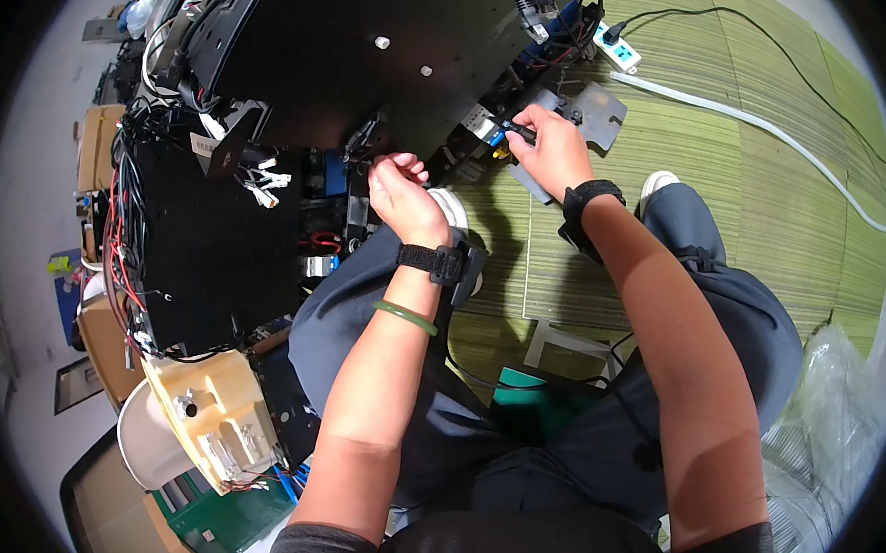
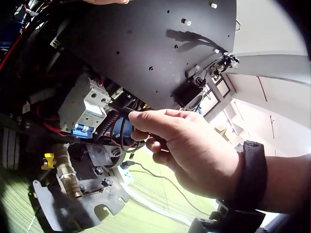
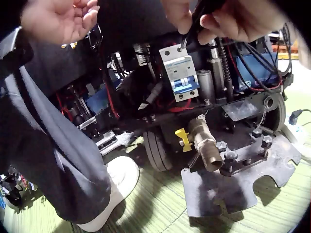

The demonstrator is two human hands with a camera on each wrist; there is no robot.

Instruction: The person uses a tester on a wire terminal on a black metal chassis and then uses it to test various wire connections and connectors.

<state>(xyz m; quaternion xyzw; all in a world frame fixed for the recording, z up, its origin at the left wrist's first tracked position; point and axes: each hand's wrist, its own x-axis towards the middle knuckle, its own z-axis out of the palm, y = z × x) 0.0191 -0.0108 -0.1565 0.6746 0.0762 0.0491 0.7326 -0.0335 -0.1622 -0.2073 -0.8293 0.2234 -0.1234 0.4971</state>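
Head view: I have the right hand (image 1: 554,157) gripping a dark screwdriver (image 1: 520,133), fingers curled round it, at the circuit breaker (image 1: 481,123). The left hand (image 1: 404,202) hangs beside the lower edge of the black panel (image 1: 324,60), fingers loosely curled, no held object visible. The panel overhangs the work from above; loose cables (image 1: 126,210) run down its far left. Only here do I see the cream plastic housing (image 1: 236,406). The power strip (image 1: 620,53) lies on the green floor (image 1: 768,193).

Left wrist view: the right hand's thumb and fingers pinch the tool near the breaker's upper end. The blue switch lever (image 2: 82,132) sits at its lower end. This view adds the ceiling (image 2: 277,39), not seen in the head view.

Right wrist view: clearest on contact. The metal tip meets an upper screw hole of the breaker. Below stands a brass-coloured valve (image 3: 206,145) with a yellow handle (image 3: 183,139), next to a wheel (image 3: 158,150) and above a cut-out metal plate (image 3: 233,189); these crowd the space underneath.
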